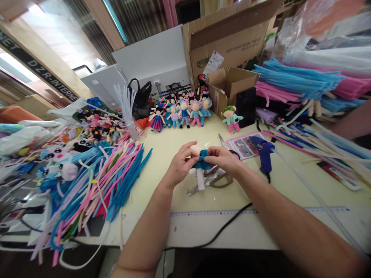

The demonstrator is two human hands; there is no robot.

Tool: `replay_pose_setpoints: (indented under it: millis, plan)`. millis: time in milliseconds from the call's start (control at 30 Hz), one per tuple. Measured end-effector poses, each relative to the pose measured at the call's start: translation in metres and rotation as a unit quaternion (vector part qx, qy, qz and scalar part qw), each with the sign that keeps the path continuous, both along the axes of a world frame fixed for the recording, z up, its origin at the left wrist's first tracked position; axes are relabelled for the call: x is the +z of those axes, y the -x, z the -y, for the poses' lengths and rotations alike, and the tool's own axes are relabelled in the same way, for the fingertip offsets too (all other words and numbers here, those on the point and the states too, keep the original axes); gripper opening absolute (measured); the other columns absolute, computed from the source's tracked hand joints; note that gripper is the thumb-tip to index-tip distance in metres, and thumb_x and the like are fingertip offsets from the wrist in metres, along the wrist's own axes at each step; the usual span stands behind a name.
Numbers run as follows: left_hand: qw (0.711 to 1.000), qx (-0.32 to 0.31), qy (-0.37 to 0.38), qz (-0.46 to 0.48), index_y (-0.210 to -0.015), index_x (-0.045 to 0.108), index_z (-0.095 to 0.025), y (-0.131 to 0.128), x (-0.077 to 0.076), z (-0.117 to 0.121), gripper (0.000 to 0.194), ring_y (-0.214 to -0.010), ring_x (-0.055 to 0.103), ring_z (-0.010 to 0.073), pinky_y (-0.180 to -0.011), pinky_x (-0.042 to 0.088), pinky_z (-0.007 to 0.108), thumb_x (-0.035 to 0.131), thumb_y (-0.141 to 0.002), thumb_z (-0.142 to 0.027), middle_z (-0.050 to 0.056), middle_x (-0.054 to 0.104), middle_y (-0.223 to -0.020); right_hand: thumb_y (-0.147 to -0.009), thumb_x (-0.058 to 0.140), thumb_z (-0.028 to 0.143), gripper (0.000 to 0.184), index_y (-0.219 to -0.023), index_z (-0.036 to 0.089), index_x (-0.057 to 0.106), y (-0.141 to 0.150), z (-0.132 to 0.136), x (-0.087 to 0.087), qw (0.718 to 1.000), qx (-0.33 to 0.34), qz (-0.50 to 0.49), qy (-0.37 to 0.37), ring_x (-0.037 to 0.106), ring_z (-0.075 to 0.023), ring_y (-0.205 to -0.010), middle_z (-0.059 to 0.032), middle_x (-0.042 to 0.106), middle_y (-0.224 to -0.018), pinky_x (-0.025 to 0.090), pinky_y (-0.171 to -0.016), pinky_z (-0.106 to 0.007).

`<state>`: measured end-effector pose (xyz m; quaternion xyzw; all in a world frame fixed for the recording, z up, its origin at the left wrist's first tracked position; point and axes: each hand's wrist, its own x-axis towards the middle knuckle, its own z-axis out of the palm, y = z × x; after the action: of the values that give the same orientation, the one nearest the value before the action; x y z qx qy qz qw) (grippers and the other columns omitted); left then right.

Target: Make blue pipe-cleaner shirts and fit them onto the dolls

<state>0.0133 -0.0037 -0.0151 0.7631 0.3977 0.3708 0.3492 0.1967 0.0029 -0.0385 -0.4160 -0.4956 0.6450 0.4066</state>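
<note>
My left hand (181, 163) and my right hand (222, 159) meet over the table, each pinching one side of a blue fuzzy pipe-cleaner piece (205, 164). It looks like a small doll's body, with a pale part above it, partly hidden by my fingers. A white stick-like part (200, 179) points down below the blue. Under my hands lie scissors (222, 181) with a dark handle loop and some shiny silvery material that I cannot make out. A second pair of scissors (222, 141) shows its blade just beyond my right hand.
A blue glue gun (264, 154) stands to the right by a printed card (246, 144). Pipe cleaners (95, 181) pile up at left, more (301, 79) at right. Finished dolls (184, 112) stand at the back near a small carton (232, 85). A ruler (208, 213) and black cable (223, 227) lie in front.
</note>
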Motion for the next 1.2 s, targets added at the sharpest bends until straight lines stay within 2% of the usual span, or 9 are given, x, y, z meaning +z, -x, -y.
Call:
replay_pose_setpoints:
  millis: [67,167,200,300,600,867,1200]
  plan:
    - [0.996,0.010,0.046,0.075,-0.090,0.060,-0.018,-0.001,-0.005,-0.004,0.015,-0.108,0.055,0.0206,-0.081,0.047,0.029,0.064,-0.078,-0.027,0.011,0.051,-0.130,-0.060,0.071,0.030,0.026,-0.071,0.015,0.055,0.001,0.000,0.000,1.000,0.002,-0.007,0.008,0.052,-0.0083,-0.053,0.0033,0.057,-0.058,0.041,-0.051,-0.021]
    - [0.974,0.022,0.144,0.172,-0.108,0.050,-0.021,-0.002,-0.014,-0.010,0.051,-0.085,0.059,0.0146,-0.074,0.046,0.026,0.077,-0.065,-0.028,0.006,0.061,-0.111,-0.060,0.072,0.032,0.027,-0.070,0.015,0.054,0.002,0.001,-0.002,1.000,0.015,-0.021,0.006,0.053,-0.0083,-0.052,0.0032,0.057,-0.057,0.041,-0.050,-0.021]
    - [0.967,0.026,0.175,0.182,-0.110,0.048,-0.020,-0.003,-0.016,-0.012,0.057,-0.080,0.058,0.0133,-0.071,0.045,0.025,0.078,-0.062,-0.028,0.004,0.063,-0.100,-0.061,0.072,0.032,0.027,-0.069,0.015,0.053,0.003,0.001,-0.003,1.000,0.019,-0.024,0.004,0.053,-0.0083,-0.052,0.0032,0.057,-0.057,0.041,-0.050,-0.021]
    - [0.959,0.037,0.220,0.173,-0.106,0.049,-0.018,-0.005,-0.017,-0.013,0.054,-0.072,0.053,0.0109,-0.065,0.041,0.021,0.078,-0.062,-0.033,-0.001,0.058,-0.082,-0.060,0.073,0.031,0.027,-0.069,0.015,0.054,0.003,0.002,-0.003,1.000,0.014,-0.025,0.002,0.053,-0.0084,-0.053,0.0031,0.056,-0.057,0.041,-0.050,-0.020]
    - [0.975,0.048,0.171,0.133,-0.103,0.053,-0.020,-0.013,-0.013,-0.004,0.047,-0.078,0.047,0.0107,-0.067,0.038,0.020,0.077,-0.064,-0.032,-0.002,0.051,-0.086,-0.061,0.070,0.028,0.023,-0.071,0.016,0.054,0.004,0.001,-0.004,1.000,-0.001,0.002,-0.016,0.050,-0.0087,-0.052,0.0034,0.054,-0.057,0.040,-0.050,-0.021]
    - [0.955,0.044,0.221,0.191,-0.096,0.054,-0.019,-0.015,-0.012,-0.003,0.045,-0.074,0.046,0.0103,-0.063,0.038,0.020,0.077,-0.059,-0.029,-0.003,0.051,-0.081,-0.061,0.074,0.037,0.032,-0.072,0.016,0.053,0.000,0.002,-0.003,0.998,0.019,-0.056,0.020,0.050,-0.0078,-0.055,0.0041,0.053,-0.061,0.040,-0.053,-0.021]
    - [0.970,0.071,0.186,0.141,-0.095,0.057,-0.018,-0.015,-0.015,-0.004,0.043,-0.073,0.049,0.0109,-0.065,0.042,0.022,0.078,-0.060,-0.030,-0.002,0.054,-0.080,-0.064,0.070,0.034,0.027,-0.068,0.017,0.050,-0.001,0.001,-0.001,0.999,0.027,-0.008,-0.046,0.047,-0.0085,-0.056,0.0047,0.049,-0.059,0.039,-0.054,-0.023]
